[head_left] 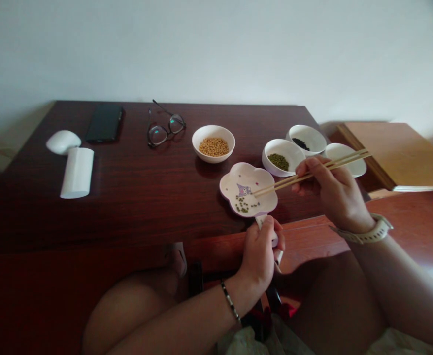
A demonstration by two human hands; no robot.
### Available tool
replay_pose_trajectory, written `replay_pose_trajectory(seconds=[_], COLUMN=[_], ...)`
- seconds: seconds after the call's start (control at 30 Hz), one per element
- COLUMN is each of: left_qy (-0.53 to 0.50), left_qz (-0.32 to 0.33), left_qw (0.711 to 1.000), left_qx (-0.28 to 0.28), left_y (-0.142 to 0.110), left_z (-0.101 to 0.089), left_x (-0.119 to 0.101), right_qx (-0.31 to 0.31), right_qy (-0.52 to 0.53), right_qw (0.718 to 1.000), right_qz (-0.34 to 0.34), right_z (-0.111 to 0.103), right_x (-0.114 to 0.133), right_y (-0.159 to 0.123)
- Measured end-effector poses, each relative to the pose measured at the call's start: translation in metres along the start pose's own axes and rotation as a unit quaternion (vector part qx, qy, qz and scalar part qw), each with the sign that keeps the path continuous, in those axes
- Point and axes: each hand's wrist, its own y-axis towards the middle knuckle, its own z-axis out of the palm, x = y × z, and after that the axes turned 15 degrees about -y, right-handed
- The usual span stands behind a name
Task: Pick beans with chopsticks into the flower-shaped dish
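Hands are working over a dark reddish-brown wooden table [127,197]. The left hand [261,259] is gripping the handle of a white flower-shaped dish [248,185], while the right hand [334,195] is pinching slim bamboo chopsticks [286,180], their tips hovering near small green mung beans [243,206] on the dish.

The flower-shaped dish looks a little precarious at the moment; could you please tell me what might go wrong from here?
The left hand grips the handle of the flower-shaped dish at the edge of the wooden table, so a tilt could spill the loose green beans. The right hand sits close to the white bowl of green beans and might knock it while moving the chopsticks.
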Motion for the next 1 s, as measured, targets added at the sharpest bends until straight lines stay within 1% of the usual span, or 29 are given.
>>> replay_pose_trajectory(seconds=[0.1,0.4,0.63,1.0], left_qy=[0.002,-0.002,0.002,-0.011], left_qz=[0.000,-0.006,0.000,-0.014], left_qw=[1.000,1.000,1.000,1.000], left_qx=[-0.001,0.005,0.001,0.004], left_y=[0.000,0.000,0.001,0.000], left_z=[0.001,0.002,0.000,-0.001], left_x=[0.000,-0.002,0.001,0.001], right_qx=[-0.025,-0.013,-0.071,-0.068], right_qy=[0.007,0.025,0.000,-0.038], right_qw=[1.000,1.000,0.997,0.997], right_qz=[-0.004,0.000,-0.003,-0.007], right_z=[0.002,0.014,0.008,0.007], right_x=[-0.005,-0.004,0.001,-0.005], right_y=[0.003,0.007,0.010,0.012])
